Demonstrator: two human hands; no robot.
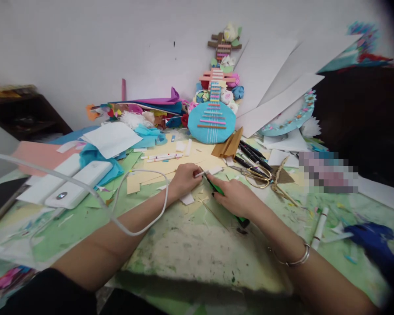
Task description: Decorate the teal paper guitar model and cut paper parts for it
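Observation:
My left hand (185,178) pinches a thin white stick (199,174), perhaps rolled paper. My right hand (236,197) is wrapped round a green and black utility knife (218,189), its index finger stretched along the top towards the blade. The blade end meets the white stick just beyond my left fingertips; whether it has cut in is too small to tell. Both hands are over a worn, stained board (197,249) at the table's front edge. Small cream paper scraps (188,199) lie under and beside my left hand.
A blue paper lute (212,122) leans on the wall. Gold-handled scissors (258,175) and black pens (254,153) lie to the right, white markers (164,157) beyond my left hand. A white cable (131,234) loops over my left forearm from a white power bank (79,183).

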